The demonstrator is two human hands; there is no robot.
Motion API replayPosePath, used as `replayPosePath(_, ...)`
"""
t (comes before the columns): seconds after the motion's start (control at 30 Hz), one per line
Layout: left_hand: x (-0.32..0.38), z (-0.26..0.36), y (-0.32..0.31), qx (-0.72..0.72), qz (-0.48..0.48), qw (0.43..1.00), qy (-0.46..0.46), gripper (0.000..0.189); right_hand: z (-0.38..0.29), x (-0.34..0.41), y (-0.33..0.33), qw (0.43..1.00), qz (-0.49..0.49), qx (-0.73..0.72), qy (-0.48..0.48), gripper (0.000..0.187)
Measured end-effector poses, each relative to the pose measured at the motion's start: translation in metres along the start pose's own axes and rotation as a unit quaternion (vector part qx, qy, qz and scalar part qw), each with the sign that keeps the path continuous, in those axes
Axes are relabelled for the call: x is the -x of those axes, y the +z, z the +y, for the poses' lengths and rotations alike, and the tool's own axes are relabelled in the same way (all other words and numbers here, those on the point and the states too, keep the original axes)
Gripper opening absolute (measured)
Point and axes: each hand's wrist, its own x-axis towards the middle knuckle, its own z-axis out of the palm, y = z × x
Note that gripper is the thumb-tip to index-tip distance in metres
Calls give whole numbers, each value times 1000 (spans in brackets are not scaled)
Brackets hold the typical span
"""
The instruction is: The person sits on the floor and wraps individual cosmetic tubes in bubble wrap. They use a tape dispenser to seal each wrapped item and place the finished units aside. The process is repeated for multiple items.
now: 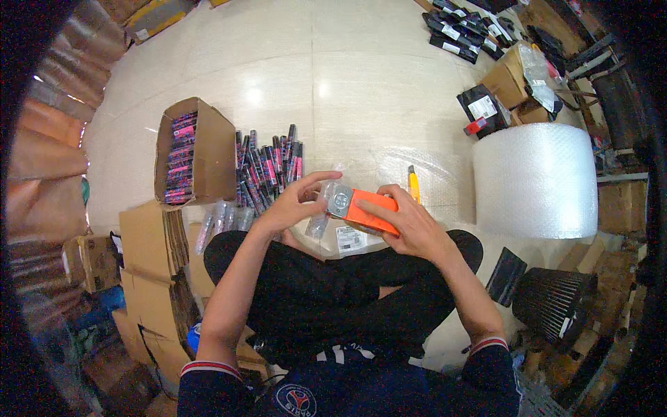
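Observation:
My right hand (414, 224) grips an orange tape dispenser (372, 209) with a grey end cap, tilted above my crossed legs. At the dispenser's left end, my left hand (299, 200) has thumb and fingers around clear plastic (328, 193); whether it grips it is hard to tell. Below hangs a small bubble-wrapped piece (317, 228). A white label with print (351, 241) lies beneath the dispenser. Beyond my right hand, a yellow utility knife (414, 185) rests on a sheet of bubble wrap (437, 174).
Left of my hands are a pile of black-and-pink tubes (268, 164), a cardboard box of similar tubes (216, 151), wrapped tubes (224, 216) and stacked flat cardboard (148, 240). A large bubble-wrap roll (535, 181) stands at right, with black parcels (458, 31) beyond.

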Motion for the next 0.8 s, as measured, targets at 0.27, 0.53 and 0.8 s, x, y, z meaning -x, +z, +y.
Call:
replayPosePath(0.27, 12, 2, -8, 110, 86, 990, 1, 48, -16, 13, 4, 995, 46, -81, -35, 78)
replayPosePath(0.53, 36, 63, 25, -174, 38, 969, 172, 52, -22, 3, -5, 990, -85, -4, 109, 69)
replayPosePath(0.8, 90, 24, -86, -350, 222, 908, 57, 66, 106, -17, 27, 860, 47, -428, 272, 58)
